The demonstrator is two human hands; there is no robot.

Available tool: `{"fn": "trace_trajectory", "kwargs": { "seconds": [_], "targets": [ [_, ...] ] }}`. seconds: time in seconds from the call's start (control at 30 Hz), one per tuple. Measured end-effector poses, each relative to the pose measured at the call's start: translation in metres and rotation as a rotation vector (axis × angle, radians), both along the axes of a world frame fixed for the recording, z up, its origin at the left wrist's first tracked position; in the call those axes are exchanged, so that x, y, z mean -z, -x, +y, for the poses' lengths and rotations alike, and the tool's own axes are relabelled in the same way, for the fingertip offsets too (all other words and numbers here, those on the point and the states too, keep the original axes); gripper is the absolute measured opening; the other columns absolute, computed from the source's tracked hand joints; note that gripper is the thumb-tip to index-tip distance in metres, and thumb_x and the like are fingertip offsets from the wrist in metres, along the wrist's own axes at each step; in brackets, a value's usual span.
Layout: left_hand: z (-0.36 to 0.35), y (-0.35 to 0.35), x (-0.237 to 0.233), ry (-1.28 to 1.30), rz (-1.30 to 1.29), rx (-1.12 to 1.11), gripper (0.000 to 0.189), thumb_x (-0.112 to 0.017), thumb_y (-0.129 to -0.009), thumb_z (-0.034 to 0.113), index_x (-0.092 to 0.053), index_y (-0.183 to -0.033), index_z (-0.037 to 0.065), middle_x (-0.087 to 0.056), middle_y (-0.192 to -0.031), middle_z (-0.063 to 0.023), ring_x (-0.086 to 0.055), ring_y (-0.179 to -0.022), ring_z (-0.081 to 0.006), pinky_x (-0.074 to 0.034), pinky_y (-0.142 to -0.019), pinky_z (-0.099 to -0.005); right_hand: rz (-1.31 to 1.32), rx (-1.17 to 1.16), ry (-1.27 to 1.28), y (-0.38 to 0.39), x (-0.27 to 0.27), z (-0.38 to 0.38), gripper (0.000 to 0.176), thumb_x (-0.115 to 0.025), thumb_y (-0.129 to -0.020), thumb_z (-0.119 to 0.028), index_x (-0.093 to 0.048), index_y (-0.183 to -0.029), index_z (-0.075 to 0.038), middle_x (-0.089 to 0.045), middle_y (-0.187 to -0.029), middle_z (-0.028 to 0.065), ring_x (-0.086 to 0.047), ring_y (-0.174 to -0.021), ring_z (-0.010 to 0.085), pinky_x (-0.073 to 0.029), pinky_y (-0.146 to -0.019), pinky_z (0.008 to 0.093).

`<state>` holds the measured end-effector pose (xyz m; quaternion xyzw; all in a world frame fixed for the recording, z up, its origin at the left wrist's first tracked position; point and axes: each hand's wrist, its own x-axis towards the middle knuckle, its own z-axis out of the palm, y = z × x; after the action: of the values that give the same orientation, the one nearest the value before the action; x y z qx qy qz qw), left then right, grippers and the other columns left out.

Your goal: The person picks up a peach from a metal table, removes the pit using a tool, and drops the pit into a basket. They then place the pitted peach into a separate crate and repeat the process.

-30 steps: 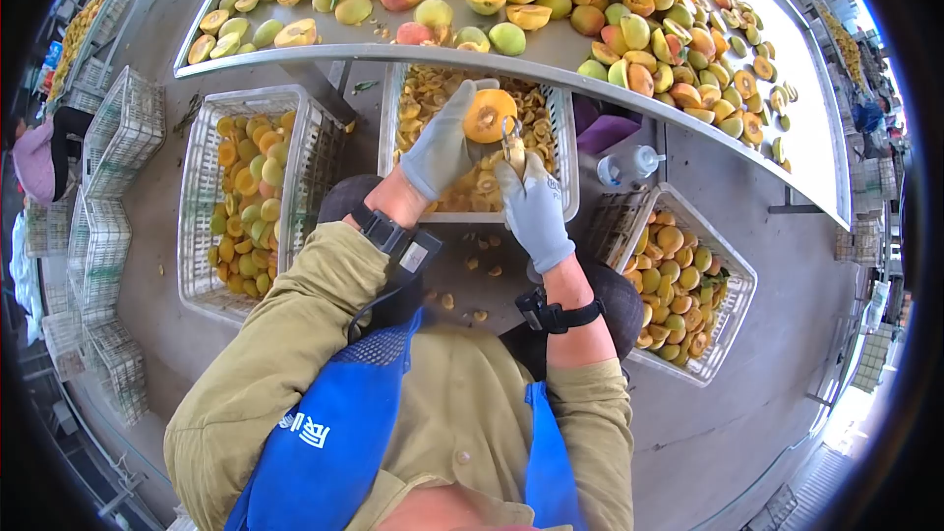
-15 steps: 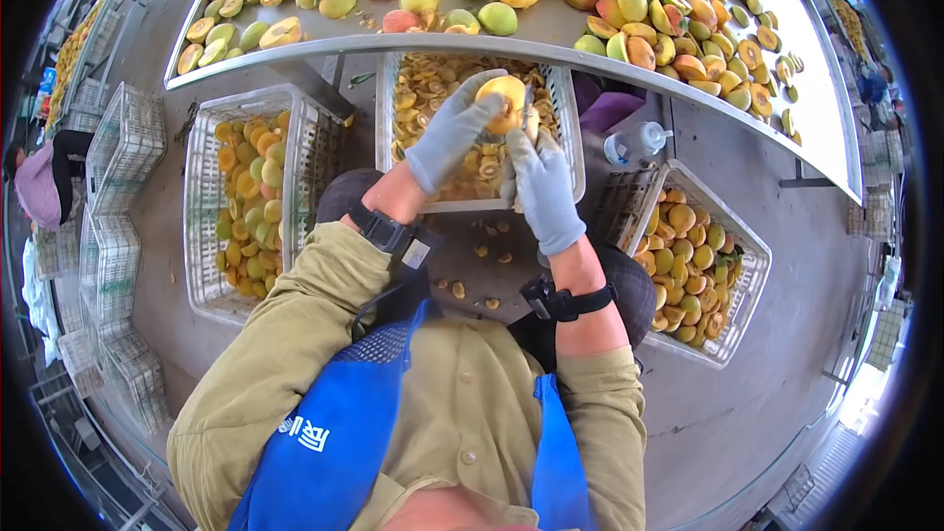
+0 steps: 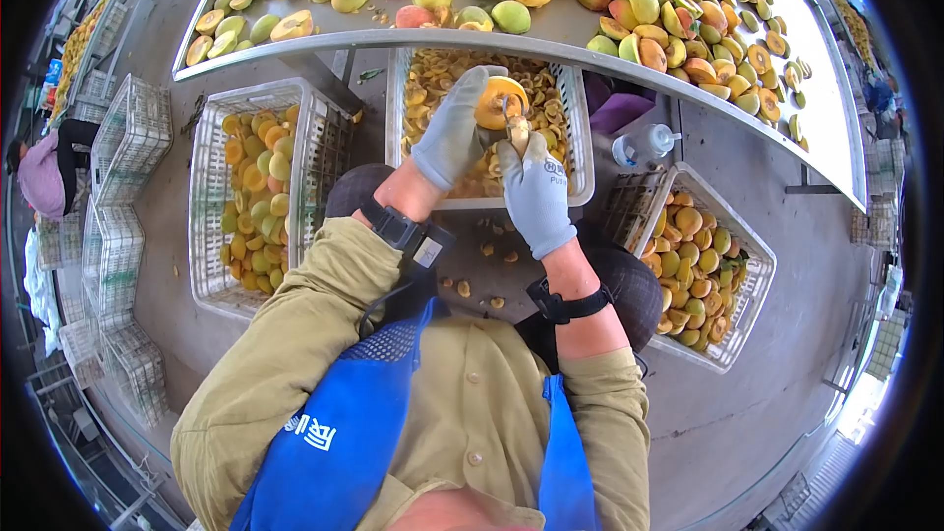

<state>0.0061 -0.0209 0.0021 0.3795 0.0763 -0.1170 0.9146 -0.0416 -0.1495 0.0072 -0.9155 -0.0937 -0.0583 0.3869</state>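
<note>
In the head view my gloved left hand is closed around a yellow peach half, cut face turned toward my right hand. My gloved right hand grips the short handle of a pitting tool. Its curved metal loop lies against the middle of the cut face. Both hands are above a white crate full of small cut peach pieces. My left fingertips are partly hidden behind the fruit.
A metal table spread with peaches and halves spans the far side. Crates of peach halves stand at left and right. A clear plastic bottle stands right of the middle crate. Another person is at far left.
My right hand has rotated, so the tool's handle and loop now show against the peach half's cut face. The peach half has tilted, and the whole view has shifted slightly.
</note>
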Motion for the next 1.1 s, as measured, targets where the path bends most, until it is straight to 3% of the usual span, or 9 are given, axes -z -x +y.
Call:
{"fn": "trace_trajectory", "kwargs": {
  "seconds": [0.13, 0.23, 0.53, 0.63, 0.67, 0.77, 0.8, 0.97, 1.1],
  "targets": [
    [-0.006, 0.002, -0.005, -0.057, -0.063, -0.048, 0.044, -0.042, -0.094, 0.044, -0.047, -0.120, 0.008, -0.057, -0.105, -0.0045, -0.058, -0.090, -0.0140, -0.052, -0.074, -0.0278, -0.008, 0.011, -0.001, -0.004, 0.008, 0.003, 0.025, -0.052, -0.090, -0.023, -0.047, -0.094, 0.001, -0.061, -0.076, 0.0212, -0.059, -0.068, 0.0391, -0.046, -0.060, 0.0452],
    [-0.006, 0.006, -0.005, -0.109, -0.124, -0.053, 0.044, -0.038, -0.097, 0.042, -0.044, -0.123, 0.007, -0.054, -0.109, -0.0080, -0.056, -0.098, -0.0173, -0.049, -0.082, -0.0303, 0.062, 0.028, -0.010, -0.004, 0.001, 0.007, 0.025, -0.051, -0.090, -0.022, -0.047, -0.094, 0.002, -0.061, -0.076, 0.0216, -0.059, -0.069, 0.0388, -0.046, -0.060, 0.0454],
    [-0.013, 0.006, -0.005, -0.178, -0.051, -0.178, 0.042, -0.044, -0.094, 0.043, -0.049, -0.119, 0.010, -0.058, -0.096, -0.0053, -0.058, -0.083, -0.0142, -0.051, -0.074, -0.0278, -0.006, 0.015, -0.069, -0.003, 0.012, 0.021, 0.024, -0.052, -0.089, -0.018, -0.049, -0.095, 0.005, -0.059, -0.076, 0.0258, -0.058, -0.072, 0.0427, -0.044, -0.059, 0.0456],
    [-0.009, -0.002, 0.006, -0.269, -0.209, -0.205, 0.041, -0.047, -0.093, 0.043, -0.052, -0.116, 0.009, -0.059, -0.094, -0.0042, -0.057, -0.083, -0.0122, -0.050, -0.073, -0.0258, 0.115, -0.066, -0.161, -0.006, 0.011, 0.021, 0.025, -0.052, -0.088, -0.017, -0.048, -0.097, 0.006, -0.059, -0.073, 0.0226, -0.058, -0.069, 0.0388, -0.045, -0.061, 0.0434],
    [-0.008, -0.001, 0.008, -0.265, -0.207, -0.167, 0.042, -0.047, -0.093, 0.044, -0.052, -0.115, 0.009, -0.059, -0.094, -0.0040, -0.057, -0.083, -0.0118, -0.050, -0.073, -0.0255, 0.106, -0.108, -0.302, -0.008, 0.026, 0.019, 0.021, -0.049, -0.091, -0.019, -0.049, -0.096, 0.001, -0.055, -0.065, 0.0125, -0.054, -0.052, 0.0270, -0.044, -0.050, 0.0383],
    [-0.002, 0.002, -0.004, -0.240, -0.198, -0.080, 0.042, -0.050, -0.091, 0.044, -0.055, -0.111, 0.007, -0.059, -0.094, -0.0027, -0.056, -0.083, -0.0100, -0.049, -0.073, -0.0243, 1.018, -0.191, -0.991, -0.008, -0.034, 0.007, 0.019, -0.049, -0.093, -0.023, -0.049, -0.093, -0.004, -0.051, -0.059, 0.0073, -0.049, -0.044, 0.0194, -0.040, -0.039, 0.0326],
    [-0.001, 0.003, -0.011, -0.222, -0.195, -0.070, 0.041, -0.052, -0.091, 0.043, -0.057, -0.108, 0.006, -0.058, -0.094, -0.0020, -0.055, -0.083, -0.0092, -0.048, -0.073, -0.0238, 1.038, -0.186, -1.140, -0.004, -0.035, 0.007, 0.018, -0.045, -0.096, -0.025, -0.051, -0.089, -0.010, -0.039, -0.055, -0.0031, -0.032, -0.036, 0.0063, -0.027, -0.032, 0.0224],
    [0.000, 0.004, -0.015, -0.100, -0.196, 0.026, 0.045, -0.054, -0.088, 0.046, -0.058, -0.107, 0.005, -0.060, -0.091, -0.0022, -0.056, -0.080, -0.0096, -0.047, -0.071, -0.0238, 1.193, -0.291, -1.283, -0.008, -0.036, -0.008, 0.020, -0.048, -0.095, -0.028, -0.052, -0.090, -0.009, -0.037, -0.055, -0.0047, -0.030, -0.037, 0.0048, -0.024, -0.032, 0.0209],
    [0.012, -0.002, -0.015, -0.264, -0.318, 0.189, 0.044, -0.049, -0.091, 0.045, -0.055, -0.112, 0.006, -0.061, -0.092, -0.0026, -0.057, -0.082, -0.0091, -0.046, -0.070, -0.0223, 1.224, -0.337, -1.256, -0.006, -0.038, -0.015, 0.022, -0.048, -0.095, -0.028, -0.052, -0.090, -0.008, -0.034, -0.055, -0.0060, -0.029, -0.037, 0.0040, -0.023, -0.031, 0.0203]
  ]
}}
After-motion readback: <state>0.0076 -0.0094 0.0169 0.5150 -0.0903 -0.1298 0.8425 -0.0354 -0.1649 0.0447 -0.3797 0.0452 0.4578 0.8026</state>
